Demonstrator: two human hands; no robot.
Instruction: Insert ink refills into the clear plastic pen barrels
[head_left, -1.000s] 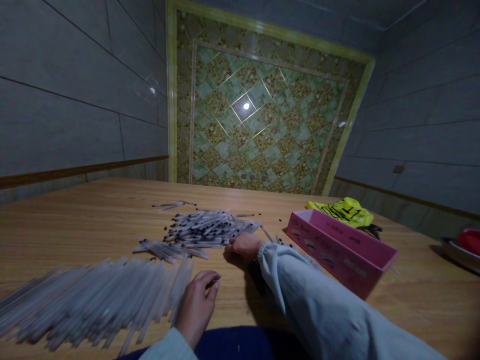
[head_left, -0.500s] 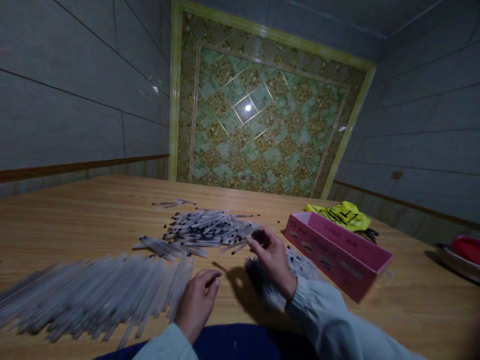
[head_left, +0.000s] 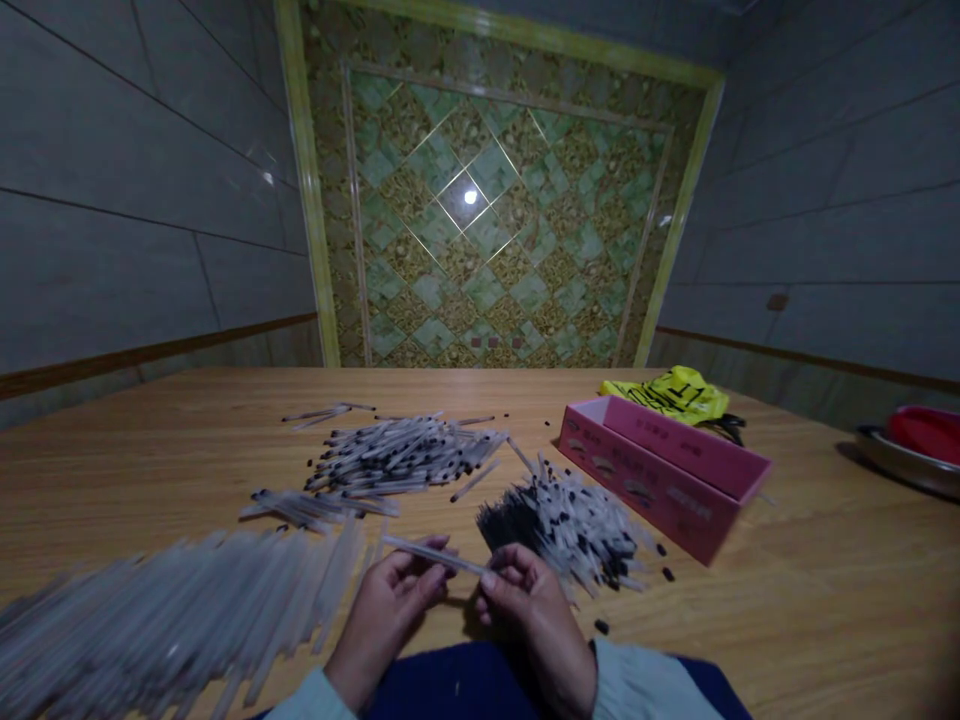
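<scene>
Between my two hands lies a thin clear plastic tube [head_left: 411, 546], held roughly level and slanting slightly down to the right. My left hand [head_left: 391, 608] has its fingers closed around the tube's middle. The right end is pinched by my right hand [head_left: 534, 612], whose fingertips hide what is there. A wide pile of long clear tubes [head_left: 172, 610] is left of my left hand. Beyond my right hand sits a heap of short clear pieces with black ends [head_left: 589, 520], beside thin black bristle-like strands [head_left: 508, 520]. Farther off is a pile of black-tipped tubes [head_left: 409, 450].
A pink open box [head_left: 637, 485] stands at the right, with a yellow bag [head_left: 679, 393] behind it. A small bunch of tubes [head_left: 307, 507] lies left of centre. Loose black caps [head_left: 601, 627] dot the wooden table [head_left: 795, 610]. A red basin [head_left: 930, 432] is far right.
My right hand has come back from over the heap toward my left hand. A clear tube now shows between both hands. The camera view has shifted slightly.
</scene>
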